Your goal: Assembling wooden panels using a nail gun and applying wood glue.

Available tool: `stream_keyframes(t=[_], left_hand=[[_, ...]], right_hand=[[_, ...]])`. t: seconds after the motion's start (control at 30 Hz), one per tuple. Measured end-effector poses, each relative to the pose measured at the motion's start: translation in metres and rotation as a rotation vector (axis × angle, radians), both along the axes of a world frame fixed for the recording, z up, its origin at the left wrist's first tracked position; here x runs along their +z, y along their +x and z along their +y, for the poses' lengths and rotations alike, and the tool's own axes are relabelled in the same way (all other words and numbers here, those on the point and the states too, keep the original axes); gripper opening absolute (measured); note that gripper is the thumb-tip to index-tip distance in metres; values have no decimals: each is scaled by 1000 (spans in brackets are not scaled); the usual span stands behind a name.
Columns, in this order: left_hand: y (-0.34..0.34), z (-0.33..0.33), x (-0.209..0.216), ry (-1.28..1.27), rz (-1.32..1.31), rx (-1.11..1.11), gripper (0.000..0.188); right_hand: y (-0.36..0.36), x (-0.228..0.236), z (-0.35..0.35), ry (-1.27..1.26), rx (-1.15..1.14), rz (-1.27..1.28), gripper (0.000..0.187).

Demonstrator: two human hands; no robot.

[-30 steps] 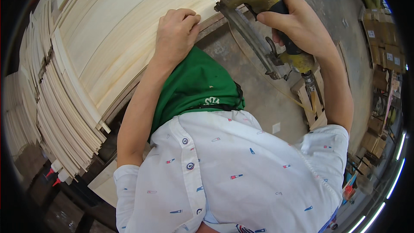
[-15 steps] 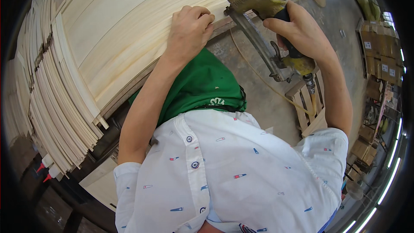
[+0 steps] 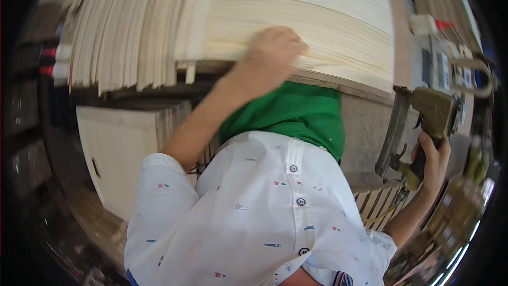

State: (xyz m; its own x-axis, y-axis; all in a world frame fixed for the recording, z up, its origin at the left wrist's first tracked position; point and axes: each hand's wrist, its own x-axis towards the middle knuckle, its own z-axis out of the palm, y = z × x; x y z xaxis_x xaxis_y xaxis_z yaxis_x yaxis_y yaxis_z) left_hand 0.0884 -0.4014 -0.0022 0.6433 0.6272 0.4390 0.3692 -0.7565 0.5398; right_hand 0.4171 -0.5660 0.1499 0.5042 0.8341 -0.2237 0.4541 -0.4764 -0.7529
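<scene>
Left forearm [image 3: 209, 117] slants inward; right fingers [image 3: 428, 147] curl.

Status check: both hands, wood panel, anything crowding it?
Left hand blurred over wood panel, contact unclear. Right hand gripping nail gun, off panel's right side. Stacked wood strips left of panel; red-tipped bottle right.

One nail gun [image 3: 435, 107], two hands [image 3: 436, 165], three shirt buttons [image 3: 301, 201], three red-tipped bottles [image 3: 422, 24] (two left, one right)

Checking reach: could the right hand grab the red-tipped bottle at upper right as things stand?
Probably not: the right hand grips the nail gun, so it isn't free for the bottle.
</scene>
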Motion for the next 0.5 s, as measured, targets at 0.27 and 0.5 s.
stream_keyframes(t=[0.27,0.5], left_hand=[[-154,-18,22,-121,303,422,41],[-162,-14,3,33,285,363,34]], right_hand=[[-67,-13,73,-37,277,115,21],[-140,-14,111,-33,523,148,27]])
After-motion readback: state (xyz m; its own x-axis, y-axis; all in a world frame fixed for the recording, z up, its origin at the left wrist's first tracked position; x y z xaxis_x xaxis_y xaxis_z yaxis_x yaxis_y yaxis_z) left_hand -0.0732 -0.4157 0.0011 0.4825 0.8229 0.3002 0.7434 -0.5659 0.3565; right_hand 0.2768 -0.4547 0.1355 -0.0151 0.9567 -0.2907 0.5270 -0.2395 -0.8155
